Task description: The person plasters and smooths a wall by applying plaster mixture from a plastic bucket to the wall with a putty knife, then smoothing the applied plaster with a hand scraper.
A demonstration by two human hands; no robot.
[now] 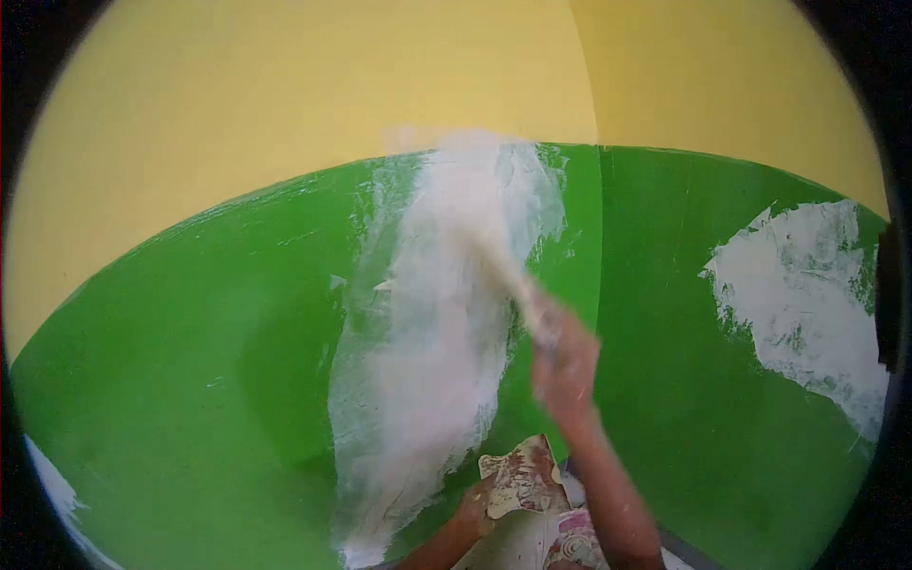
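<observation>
Far left of the tall, ragged-edged white patch (427, 342): a narrow white smear (55, 483) at the edge of view, on a glossy green lower wall (190, 380) that meets a matte yellow upper wall (285, 85) along a curved line.
White patch: runs from the yellow border down the green, streaky and thin at its sides.
Left hand, just right of the patch's lower end: the left hand (475, 506) grips a cream-coloured flat piece (525, 478) with an irregular edge, smeared with brownish and pale residue.
Right hand, right of the patch's middle: the right hand (567, 366) is closed around a long, pale, stick-like tool (502, 269), blurred, slanting up and left across the patch; whether it touches the wall cannot be told.
Below the hands: pale clothing with a pink print (577, 535).
Far right of the patch: a second, broad white patch (807, 294) on darker green, beyond a vertical line in the wall.
</observation>
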